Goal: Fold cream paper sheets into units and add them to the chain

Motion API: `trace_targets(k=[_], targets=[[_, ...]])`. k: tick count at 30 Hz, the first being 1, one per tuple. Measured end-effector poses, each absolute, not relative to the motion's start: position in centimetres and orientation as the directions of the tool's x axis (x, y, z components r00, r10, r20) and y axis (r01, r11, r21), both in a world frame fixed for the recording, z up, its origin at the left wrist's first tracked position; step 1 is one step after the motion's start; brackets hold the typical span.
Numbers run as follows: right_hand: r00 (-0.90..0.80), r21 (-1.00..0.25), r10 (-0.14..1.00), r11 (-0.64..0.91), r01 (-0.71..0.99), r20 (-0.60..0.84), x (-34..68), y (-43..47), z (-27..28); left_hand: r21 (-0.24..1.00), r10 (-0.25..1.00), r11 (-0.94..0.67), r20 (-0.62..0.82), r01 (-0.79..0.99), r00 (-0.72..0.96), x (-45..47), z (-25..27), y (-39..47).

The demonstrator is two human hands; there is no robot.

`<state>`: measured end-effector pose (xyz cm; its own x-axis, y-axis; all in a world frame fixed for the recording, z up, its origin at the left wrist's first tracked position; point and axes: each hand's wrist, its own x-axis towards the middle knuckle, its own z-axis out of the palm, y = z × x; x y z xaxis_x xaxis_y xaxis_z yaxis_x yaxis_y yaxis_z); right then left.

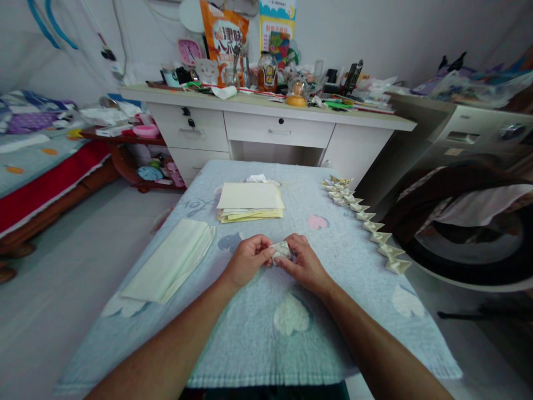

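Between my two hands is a small folded piece of paper (281,251), pale with faint markings, held just above the cloth. My left hand (251,256) pinches its left end between thumb and fingers. The right end is gripped by my right hand (303,261), its thumb along the near edge. Beyond my hands lies a stack of cream and yellow paper sheets (250,197). Left of my left arm rests a pile of long, pale paper strips (172,258). Along the right side runs a row of folded paper pieces (373,226), pointed and boat-like.
A blue heart-patterned cloth (250,344) covers the table. Behind it stands a white desk (278,125) crowded with a jar (267,72), an orange snack bag (225,41) and clutter. A washing machine (478,133) with its door open is at the right, a bed (45,166) at the left.
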<state>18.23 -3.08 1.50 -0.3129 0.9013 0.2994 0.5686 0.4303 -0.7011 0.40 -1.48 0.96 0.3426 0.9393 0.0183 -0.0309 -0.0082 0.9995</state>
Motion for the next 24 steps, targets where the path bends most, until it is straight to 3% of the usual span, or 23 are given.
trace_targets(k=[6, 24], targets=[[-0.304, -0.714, 0.907, 0.417, 0.562, 0.291, 18.21, -3.09, 1.67, 0.993, 0.936, 0.072, -0.036, -0.091, 0.35, 0.48, 0.9, -1.62], [-0.364, -0.739, 0.898, 0.419, 0.528, 0.248, 18.56, -3.07, 1.76, 0.99, 0.953, 0.086, -0.049, -0.113, 0.3, 0.63, 1.18, -1.86]])
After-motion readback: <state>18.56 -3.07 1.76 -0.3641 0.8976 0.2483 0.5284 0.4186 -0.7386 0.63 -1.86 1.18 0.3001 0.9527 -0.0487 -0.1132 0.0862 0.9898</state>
